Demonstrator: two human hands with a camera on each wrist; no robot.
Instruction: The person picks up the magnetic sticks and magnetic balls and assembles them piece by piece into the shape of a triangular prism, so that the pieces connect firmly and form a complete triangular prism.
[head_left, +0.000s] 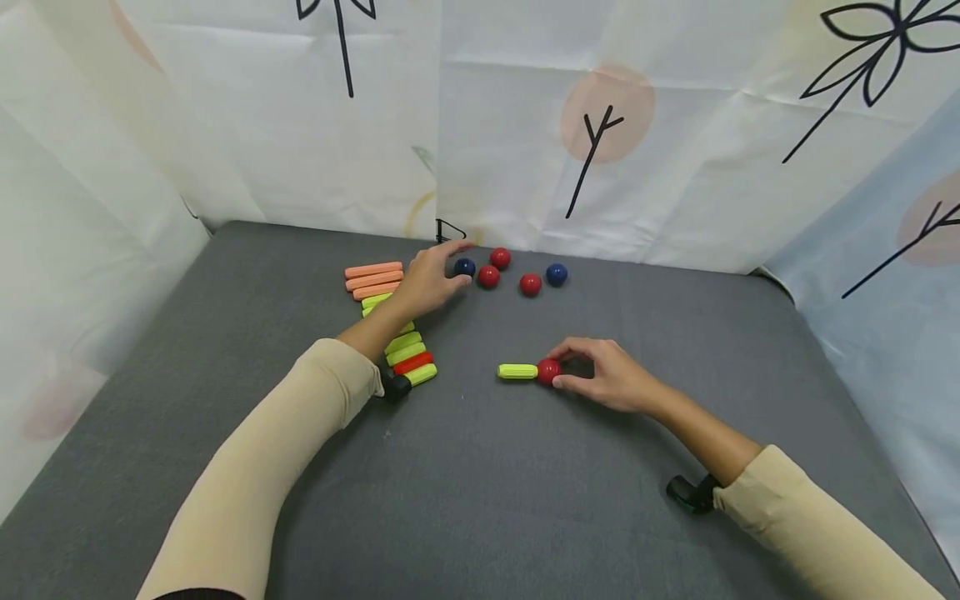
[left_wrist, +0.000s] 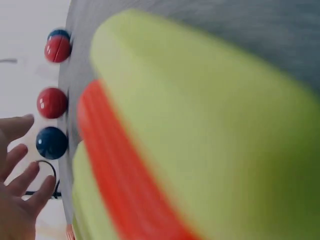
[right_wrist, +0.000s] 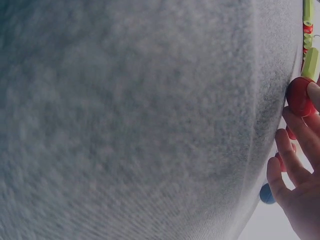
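My right hand (head_left: pixel 611 375) pinches a red ball (head_left: pixel 548 371) between thumb and fingers, low on the grey table. The ball meets the right end of a short ridged yellow-green stick (head_left: pixel 517 372). At the back, my left hand (head_left: pixel 431 283) reaches over the row of sticks, fingers spread beside a dark blue ball (head_left: pixel 465 267). In the left wrist view a gap shows between those fingers and the blue ball (left_wrist: pixel 51 143). The right wrist view shows the thumb and a fingertip on the red ball (right_wrist: pixel 300 96).
Near the back edge lie three more red balls (head_left: pixel 530 285) and another blue ball (head_left: pixel 557 274). On the left, orange sticks (head_left: pixel 373 270), yellow-green sticks (head_left: pixel 406 353) and a red stick (head_left: pixel 413 362) form a row, partly hidden under my left arm. A printed white cloth (head_left: pixel 510 125) hangs behind.
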